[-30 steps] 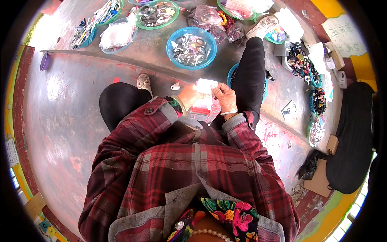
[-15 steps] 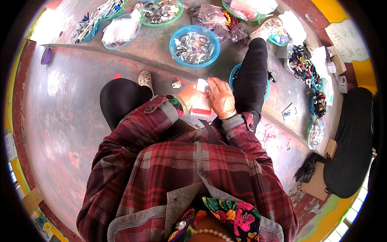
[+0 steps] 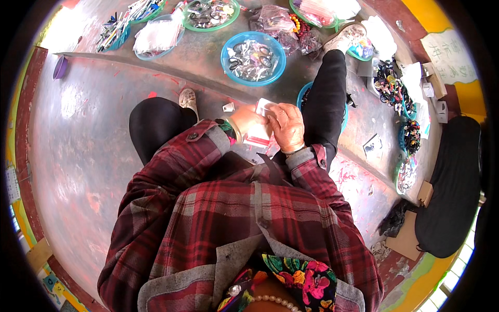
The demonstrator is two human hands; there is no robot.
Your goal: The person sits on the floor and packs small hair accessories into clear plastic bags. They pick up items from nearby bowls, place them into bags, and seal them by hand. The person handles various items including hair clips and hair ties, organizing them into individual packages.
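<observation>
Between my knees I hold a flat white box with a red band (image 3: 258, 138). My left hand (image 3: 248, 119) is closed round its left side, covering the box's middle. My right hand (image 3: 287, 126) has its fingers bent and pressed together at the box's right upper side; whether anything small is pinched there is hidden. The white upper end shows between the two hands. Left of the box, a small white piece (image 3: 228, 107) lies on the floor.
Beyond my hands stands a blue basin of small wrapped items (image 3: 252, 61). A green basin (image 3: 210, 15) and a tray of clear bags (image 3: 157, 37) are farther off. Another blue basin (image 3: 301, 96) sits by my right leg. Coloured bands (image 3: 391, 86) fill containers at the right.
My right hand's fingers, stretched flat over the box before, are now bent in at its upper side. The box has tilted slightly, and more of its white upper end shows.
</observation>
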